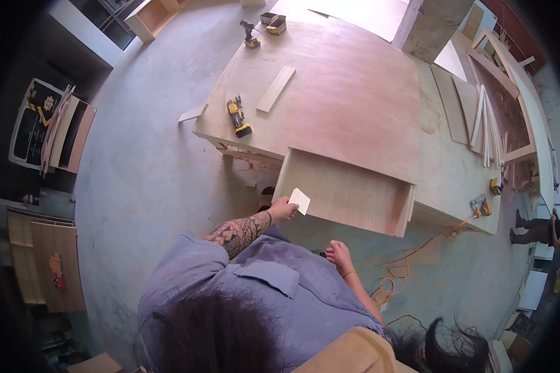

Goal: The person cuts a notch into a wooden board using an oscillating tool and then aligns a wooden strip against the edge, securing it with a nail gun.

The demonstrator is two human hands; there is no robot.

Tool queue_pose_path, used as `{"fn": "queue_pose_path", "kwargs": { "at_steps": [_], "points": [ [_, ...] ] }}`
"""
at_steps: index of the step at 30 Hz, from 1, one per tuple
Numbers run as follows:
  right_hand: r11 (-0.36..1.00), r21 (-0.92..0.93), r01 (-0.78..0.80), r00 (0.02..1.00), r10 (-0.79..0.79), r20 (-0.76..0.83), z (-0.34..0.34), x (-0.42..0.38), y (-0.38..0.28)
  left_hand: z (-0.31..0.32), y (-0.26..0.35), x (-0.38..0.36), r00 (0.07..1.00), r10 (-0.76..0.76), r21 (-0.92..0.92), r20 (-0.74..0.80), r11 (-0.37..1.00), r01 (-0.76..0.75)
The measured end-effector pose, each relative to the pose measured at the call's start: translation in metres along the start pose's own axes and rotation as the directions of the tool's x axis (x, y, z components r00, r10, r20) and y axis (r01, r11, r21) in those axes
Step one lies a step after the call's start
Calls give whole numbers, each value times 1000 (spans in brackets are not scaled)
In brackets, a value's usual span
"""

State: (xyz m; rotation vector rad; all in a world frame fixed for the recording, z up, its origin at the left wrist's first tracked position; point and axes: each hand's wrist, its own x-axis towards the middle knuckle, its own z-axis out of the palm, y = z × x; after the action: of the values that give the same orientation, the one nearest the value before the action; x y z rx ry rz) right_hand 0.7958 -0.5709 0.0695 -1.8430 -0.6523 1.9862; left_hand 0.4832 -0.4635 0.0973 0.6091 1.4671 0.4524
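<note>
Left hand (pixel 282 209) pinches small white card (pixel 300 200) at drawer box (pixel 345 193) near-left corner; box's long axis runs rightward; right hand (pixel 340 255) loosely curled, empty, farther back

We see a cordless drill (pixel 238 116) lying on the plywood sheet (pixel 354 93), left of a wood strip (pixel 275 89), behind the open box (pixel 345 193).

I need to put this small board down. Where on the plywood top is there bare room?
The plywood top lies bare right of the wood strip and behind the open box. Crowded: the left edge by the drill, and the stacked strips at right.
</note>
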Motion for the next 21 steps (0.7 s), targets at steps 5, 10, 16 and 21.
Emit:
{"fn": "queue_pose_path", "kwargs": {
  "at_steps": [5, 10, 16, 21],
  "points": [
    [995, -56, -80, 973, 66, -221, 3, 40, 2, -76, 67, 71, 995, 96, -140, 13, 986, -93],
    [953, 303, -14, 811, 188, -554, 43, 82, -13, -129, 141, 187, 973, 190, 14, 130, 981, -194],
    [910, 390, 140, 907, 39, -419, 206, 47, -134, -179, 191, 204, 973, 140, 328, 182, 925, -194],
    [895, -373, 245, 858, -379, -346, 282, 12, -142, -294, 104, 190, 906, 337, 682, 255, 602, -416]
  ]
}}
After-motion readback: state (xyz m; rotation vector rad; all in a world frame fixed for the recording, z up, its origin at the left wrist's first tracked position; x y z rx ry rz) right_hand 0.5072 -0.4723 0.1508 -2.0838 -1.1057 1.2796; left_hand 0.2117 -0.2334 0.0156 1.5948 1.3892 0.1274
